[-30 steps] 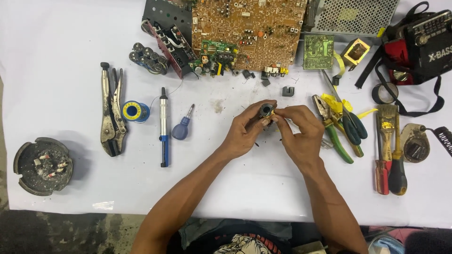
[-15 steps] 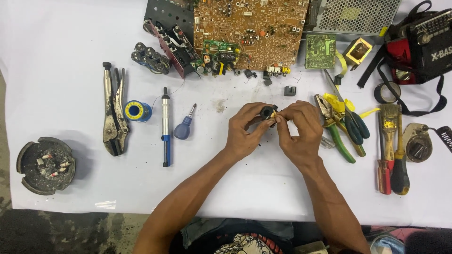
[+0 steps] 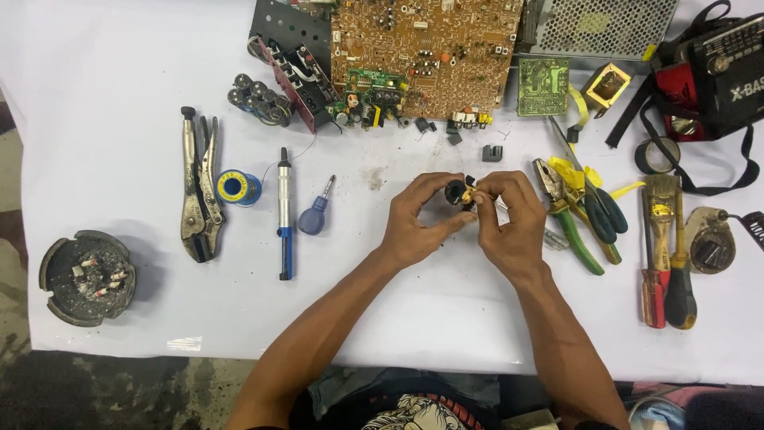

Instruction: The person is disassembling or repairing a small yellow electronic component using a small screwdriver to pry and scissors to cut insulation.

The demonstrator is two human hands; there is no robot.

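Note:
Both hands meet at the middle of the white table (image 3: pixel 111 103). My left hand (image 3: pixel 419 223) and my right hand (image 3: pixel 509 227) pinch a small black and yellow electronic part (image 3: pixel 460 193) between their fingertips, held just above the table. The part is mostly hidden by my fingers. A large brown circuit board (image 3: pixel 426 44) lies at the far edge behind my hands. A small black block (image 3: pixel 492 153) rests on the table just beyond my right hand.
Left of my hands lie a stubby blue screwdriver (image 3: pixel 316 213), a desoldering pump (image 3: pixel 284 211), a solder spool (image 3: pixel 236 187), locking pliers (image 3: pixel 199 187) and an ashtray (image 3: pixel 86 277). To the right are pliers (image 3: pixel 569 219), scissors (image 3: pixel 601 209), a brush (image 3: pixel 660 215), screwdrivers (image 3: pixel 680 279) and a black radio (image 3: pixel 728 72).
Both hands stayed together on the small part, shifting slightly with small finger movements. The tools on the table have not moved.

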